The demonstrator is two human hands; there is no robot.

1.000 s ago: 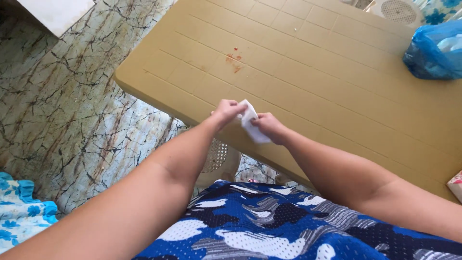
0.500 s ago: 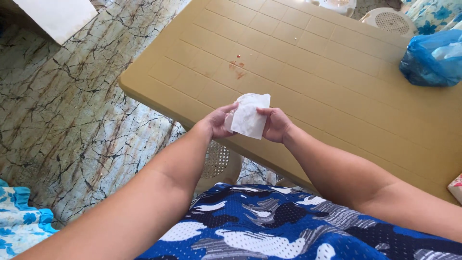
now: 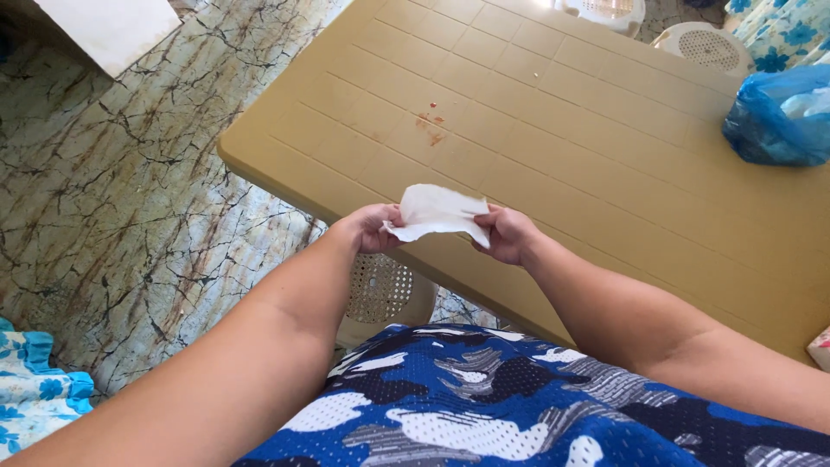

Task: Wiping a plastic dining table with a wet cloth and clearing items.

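I have my left hand (image 3: 367, 229) and my right hand (image 3: 507, 233) side by side, each pinched shut on one end of a thin white paper tissue (image 3: 435, 212) stretched flat between them, just above the near edge of the tan plastic worktop moulded in a square grid (image 3: 605, 130). My fingertips are tucked under the sheet, so I cannot see how many of them grip it, and whatever lies on its underside is hidden from me.

Beyond my hands, on the worktop, sits a small cluster of reddish smears (image 3: 430, 124); I cannot make out what they are. Far off to my right hand's side, a crumpled blue plastic bag (image 3: 778, 117) is cut off by the frame edge, contents unclear. Below my left hand, a white perforated plastic stool (image 3: 380, 294) peeks from under the worktop. The floor (image 3: 112, 190) to the left is cream tile veined with dark cracks. My lap shows blue camouflage mesh fabric (image 3: 484, 406).
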